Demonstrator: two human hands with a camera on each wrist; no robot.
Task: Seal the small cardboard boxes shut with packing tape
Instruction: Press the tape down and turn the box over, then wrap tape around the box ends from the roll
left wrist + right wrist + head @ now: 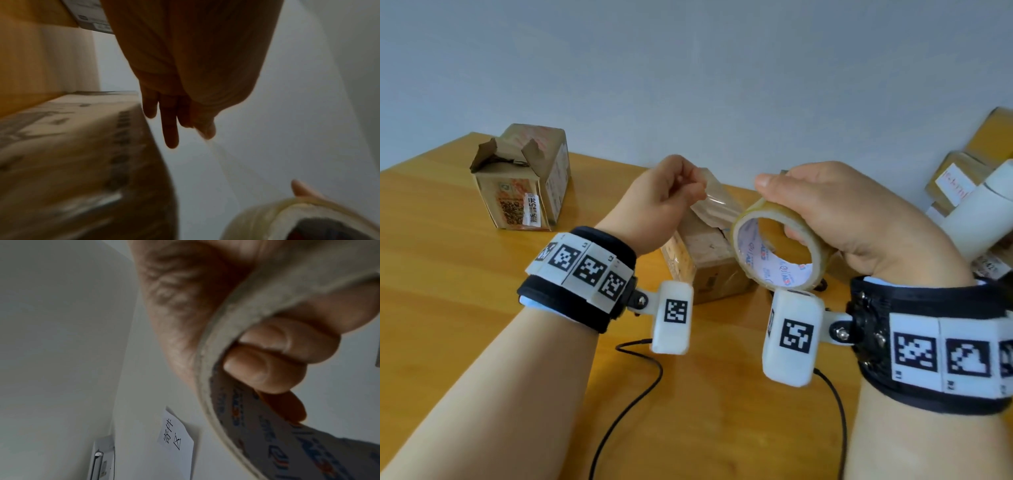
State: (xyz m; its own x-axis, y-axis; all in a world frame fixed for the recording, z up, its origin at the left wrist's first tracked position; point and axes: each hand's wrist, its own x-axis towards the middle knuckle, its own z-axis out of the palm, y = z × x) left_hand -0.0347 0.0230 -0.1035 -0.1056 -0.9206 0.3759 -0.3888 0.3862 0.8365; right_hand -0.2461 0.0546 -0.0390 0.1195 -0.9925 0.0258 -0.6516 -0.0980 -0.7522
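My right hand (822, 209) grips a roll of clear packing tape (779, 250), with fingers (267, 368) curled through its printed core (277, 443). My left hand (671, 192) pinches the free end of the tape strip (717, 202) and holds it stretched away from the roll; the strip (218, 155) shows as a faint band below my fingertips (205, 129). Both hands hover above a small brown cardboard box (709, 260) lying on the wooden table (448, 291). A second small box (524, 178) with torn, raised flaps stands at the back left.
More cardboard boxes (962, 171) and a white cylinder (983, 212) are stacked at the right edge. Black cables (633, 404) run from the wrist cameras across the near table. A grey wall (688, 68) stands behind; a paper note (174, 434) hangs on it.
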